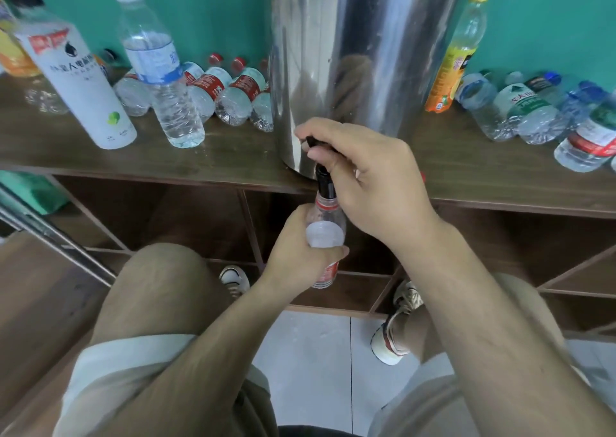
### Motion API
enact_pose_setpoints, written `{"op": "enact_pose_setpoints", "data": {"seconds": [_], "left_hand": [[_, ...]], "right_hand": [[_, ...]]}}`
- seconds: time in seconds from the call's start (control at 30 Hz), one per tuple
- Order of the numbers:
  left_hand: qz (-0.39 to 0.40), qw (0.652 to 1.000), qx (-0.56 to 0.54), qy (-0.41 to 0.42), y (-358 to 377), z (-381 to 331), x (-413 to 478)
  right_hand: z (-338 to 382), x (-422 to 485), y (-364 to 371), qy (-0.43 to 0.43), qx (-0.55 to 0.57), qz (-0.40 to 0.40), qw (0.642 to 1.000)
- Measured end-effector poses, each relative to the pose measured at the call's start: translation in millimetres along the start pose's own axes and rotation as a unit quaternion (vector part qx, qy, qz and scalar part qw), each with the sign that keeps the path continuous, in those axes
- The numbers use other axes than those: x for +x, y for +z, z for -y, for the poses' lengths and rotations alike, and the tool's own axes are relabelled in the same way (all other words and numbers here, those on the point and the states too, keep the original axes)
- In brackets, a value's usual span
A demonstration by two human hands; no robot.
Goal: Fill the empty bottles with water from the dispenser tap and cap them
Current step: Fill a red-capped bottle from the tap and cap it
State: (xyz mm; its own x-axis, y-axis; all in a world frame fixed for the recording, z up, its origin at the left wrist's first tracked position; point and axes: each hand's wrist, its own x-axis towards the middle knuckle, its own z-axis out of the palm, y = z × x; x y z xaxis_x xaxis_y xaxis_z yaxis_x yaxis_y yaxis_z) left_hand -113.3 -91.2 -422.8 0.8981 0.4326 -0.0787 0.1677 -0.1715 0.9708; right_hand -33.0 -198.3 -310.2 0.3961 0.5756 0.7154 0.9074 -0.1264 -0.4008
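Observation:
A tall steel water dispenser (pixel 360 53) stands at the front edge of a wooden shelf top (pixel 500 176). Its black tap (pixel 325 183) points down over the edge. My right hand (pixel 370 176) grips the tap's black handle. Below it, my left hand (pixel 300 253) holds a small clear bottle (pixel 325 233) with a red label upright, its open neck right under the spout. Water shows inside the bottle's upper part. Its lower half is hidden by my fingers.
Left of the dispenser stand a white bottle (pixel 80 79) and a capped clear bottle (pixel 160 73), with several red-labelled bottles (pixel 230 93) lying behind. Right of it stands an orange-labelled bottle (pixel 456 56) beside several lying bottles (pixel 533 109). My knees sit close below.

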Motion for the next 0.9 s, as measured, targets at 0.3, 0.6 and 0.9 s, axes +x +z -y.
{"op": "enact_pose_setpoints", "data": {"seconds": [0.3, 0.6, 0.9], "left_hand": [[0.011, 0.999, 0.015, 0.03, 2, -5, -3], [0.012, 1.0, 0.004, 0.021, 2, -5, -5], [0.008, 1.0, 0.026, -0.002, 7, -4, -3]], "right_hand": [[-14, -24, 4, -0.121, 0.019, -0.008, 0.992], [-21, -44, -8, -0.003, 0.054, -0.113, 0.992], [-50, -47, -11, 0.153, 0.136, -0.024, 0.979]]}}
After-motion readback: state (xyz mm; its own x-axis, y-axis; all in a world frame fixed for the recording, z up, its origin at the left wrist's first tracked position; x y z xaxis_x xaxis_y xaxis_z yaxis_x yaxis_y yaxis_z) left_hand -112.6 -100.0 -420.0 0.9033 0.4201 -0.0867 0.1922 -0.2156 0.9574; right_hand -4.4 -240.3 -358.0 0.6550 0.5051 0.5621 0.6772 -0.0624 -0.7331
